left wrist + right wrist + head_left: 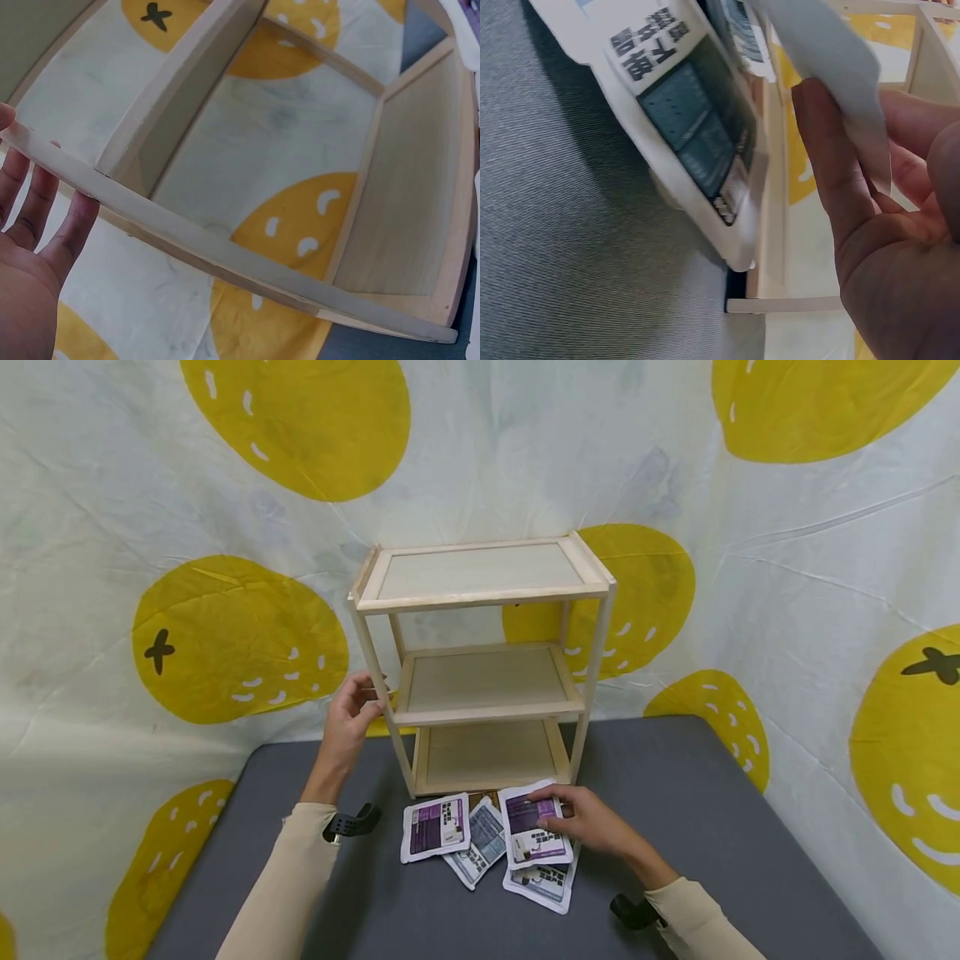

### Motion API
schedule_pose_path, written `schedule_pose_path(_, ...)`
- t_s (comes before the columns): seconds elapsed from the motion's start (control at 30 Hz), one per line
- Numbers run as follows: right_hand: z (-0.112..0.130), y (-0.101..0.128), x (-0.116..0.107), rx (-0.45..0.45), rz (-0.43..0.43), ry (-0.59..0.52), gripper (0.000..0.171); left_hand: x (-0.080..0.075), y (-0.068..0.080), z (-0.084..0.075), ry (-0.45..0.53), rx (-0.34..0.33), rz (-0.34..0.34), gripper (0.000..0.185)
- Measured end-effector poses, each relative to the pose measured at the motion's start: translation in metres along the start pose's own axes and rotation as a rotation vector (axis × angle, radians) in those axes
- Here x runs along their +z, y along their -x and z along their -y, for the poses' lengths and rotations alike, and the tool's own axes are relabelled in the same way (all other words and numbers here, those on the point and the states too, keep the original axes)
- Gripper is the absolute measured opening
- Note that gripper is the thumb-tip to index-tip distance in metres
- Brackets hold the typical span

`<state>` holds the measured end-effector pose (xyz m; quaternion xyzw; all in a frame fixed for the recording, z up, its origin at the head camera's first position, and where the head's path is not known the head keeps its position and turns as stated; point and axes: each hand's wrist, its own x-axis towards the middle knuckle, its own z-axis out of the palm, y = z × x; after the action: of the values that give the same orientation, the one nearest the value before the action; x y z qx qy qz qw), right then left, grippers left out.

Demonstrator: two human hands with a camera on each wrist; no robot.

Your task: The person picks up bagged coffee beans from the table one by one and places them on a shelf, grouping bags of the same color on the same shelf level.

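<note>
A pale three-tier wooden shelf (483, 600) stands in the middle. My left hand (348, 714) holds its left front post (210, 244), level with the middle tier; thumb and fingers lie on either side of the wood. At the shelf's foot, my right hand (592, 818) pinches a flat purple-and-white packet (528, 827) by its upper right edge. From the right wrist, the held packet (840, 60) shows its plain pale back. Beneath it lies a grey-blue packet (543, 885), partly covered. Another grey-blue packet (480, 843) and a purple one (435, 828) overlap further left.
The shelf and packets are on a dark grey cloth-covered table (720, 852). Behind and around hangs a white curtain (480, 452) printed with big yellow fruit. Each wrist wears a black band (352, 821).
</note>
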<state>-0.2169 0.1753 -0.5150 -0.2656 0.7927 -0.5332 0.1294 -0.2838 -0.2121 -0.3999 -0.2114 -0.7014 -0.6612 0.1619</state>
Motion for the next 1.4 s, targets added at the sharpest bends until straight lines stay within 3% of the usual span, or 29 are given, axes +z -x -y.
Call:
schedule_pose_path(0.17, 0.007, 0.001, -0.004, -0.019, 0.01, -0.06, 0.04, 0.0, 0.001, -0.001, 0.006, -0.011, 0.0, 0.035)
schedule_pose_path(0.6, 0.027, 0.004, -0.013, 0.037, -0.008, -0.129, 0.042, -0.002, 0.0, -0.002, -0.004, -0.03, 0.016, 0.031)
schedule_pose_path(1.4, 0.065, 0.005, -0.023, 0.028, -0.013, -0.197, 0.043, -0.002, 0.0, -0.002, -0.018, -0.036, 0.015, 0.029)
